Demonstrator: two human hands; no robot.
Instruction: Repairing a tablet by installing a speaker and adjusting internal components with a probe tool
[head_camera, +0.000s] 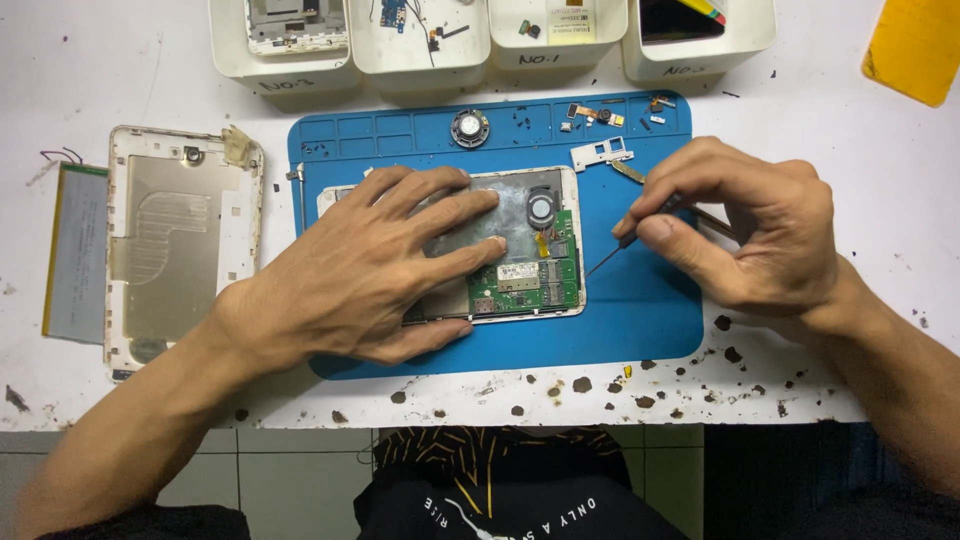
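Pressing flat on the thin, breakable white opened tablet with its green circuit board (500, 262), the left hand (370, 265) lies open, while the right hand (745, 225) pinches a thin black-tipped screwdriver (640, 232) just beside it.

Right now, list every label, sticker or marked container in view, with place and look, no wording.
White bins: row along the table's far edge, dark handwritten marks on fronts.
Paper label: inside the third bin, pale yellow and white.
Small sticker: white rectangle on the green circuit board.
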